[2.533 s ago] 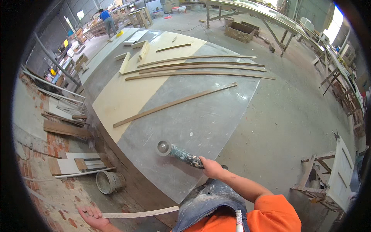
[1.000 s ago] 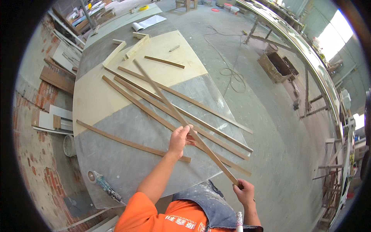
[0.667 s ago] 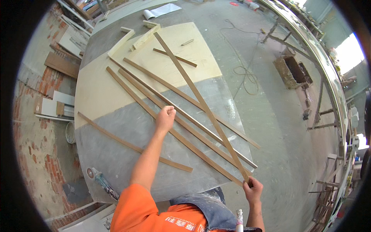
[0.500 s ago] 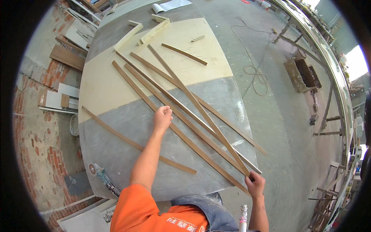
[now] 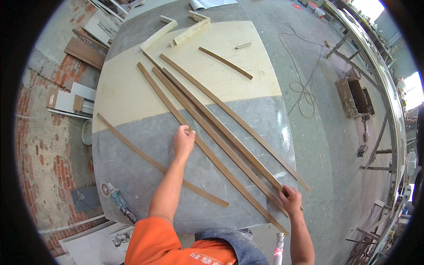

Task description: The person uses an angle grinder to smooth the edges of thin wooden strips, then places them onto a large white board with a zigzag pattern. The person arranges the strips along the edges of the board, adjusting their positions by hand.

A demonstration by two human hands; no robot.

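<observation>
Several long, thin brown wooden strips lie slantwise across a large table. Near the right edge of the table, my right hand [image 5: 291,198] grips the near end of one long wooden strip [image 5: 221,128], which runs close alongside its neighbours. My left hand [image 5: 183,140] has its fingers curled beside the leftmost strip of the group [image 5: 212,154], and nothing shows in it. A separate strip [image 5: 249,128] lies to the right. Another strip [image 5: 132,145] is left of my left forearm, and a short strip [image 5: 225,63] lies farther back.
The table [image 5: 128,190] has a grey surface with a cream band [image 5: 119,95]. Two angled cream pieces [image 5: 159,33] [image 5: 192,31] stand at its far side. A handheld power tool [image 5: 118,203] lies at the near left corner. A brown box [image 5: 353,97] and cable [image 5: 304,90] are on the floor.
The strip in my right hand has swung from lying across the others to nearly parallel with them. My left hand has drawn slightly back from the leftmost strip of the group. The view has shifted slightly.
</observation>
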